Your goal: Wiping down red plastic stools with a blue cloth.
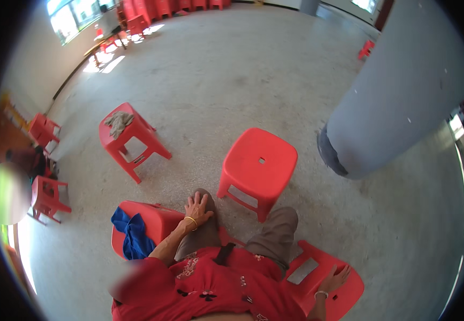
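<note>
My left hand (198, 208) rests on my left knee with its fingers spread, holding nothing. A yellow bracelet (192, 220) circles that wrist. Beside that forearm is a red plastic stool (165, 222) with a blue cloth (133, 234) draped over it. My right hand (335, 277) lies palm down on another red plastic stool (350, 291) at my right side. Nothing is in its grasp, and a pale bracelet (321, 294) sits on the wrist. Just beyond my knees stands a bare red stool (254, 172) with a square hole in its seat.
Farther left, a red stool (106, 134) carries a crumpled grey-brown rag (118, 122). A thick grey column (380, 116) rises at the right. More red stools (49, 196) stand near a person (25, 160) at the left. Stacked red stools (143, 10) line the far wall.
</note>
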The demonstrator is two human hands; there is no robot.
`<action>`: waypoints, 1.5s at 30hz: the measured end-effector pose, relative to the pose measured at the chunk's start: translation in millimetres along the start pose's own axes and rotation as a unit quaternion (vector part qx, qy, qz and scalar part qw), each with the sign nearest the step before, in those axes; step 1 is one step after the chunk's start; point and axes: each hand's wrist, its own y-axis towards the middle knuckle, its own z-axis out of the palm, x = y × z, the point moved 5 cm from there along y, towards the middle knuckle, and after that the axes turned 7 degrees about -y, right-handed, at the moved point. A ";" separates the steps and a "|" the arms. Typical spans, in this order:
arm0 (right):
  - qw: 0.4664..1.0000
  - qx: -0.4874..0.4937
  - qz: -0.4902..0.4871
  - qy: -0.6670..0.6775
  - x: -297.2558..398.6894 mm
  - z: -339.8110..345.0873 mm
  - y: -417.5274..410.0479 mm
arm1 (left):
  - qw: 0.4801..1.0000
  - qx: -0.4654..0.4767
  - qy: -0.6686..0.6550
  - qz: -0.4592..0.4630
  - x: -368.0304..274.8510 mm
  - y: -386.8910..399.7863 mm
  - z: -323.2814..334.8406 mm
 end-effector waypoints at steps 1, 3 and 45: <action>1.000 -0.001 -0.001 0.022 7.0 -2.2 6.3 | 0.998 0.040 0.019 0.039 -4.8 4.0 11.2; 1.000 -0.014 -0.014 0.020 15.5 1.0 19.3 | 0.999 -0.019 -0.017 -0.022 14.7 21.7 11.8; 0.997 -0.048 0.038 0.038 -11.5 -2.0 26.8 | 0.225 0.610 -0.597 0.469 -475.8 -214.0 -241.5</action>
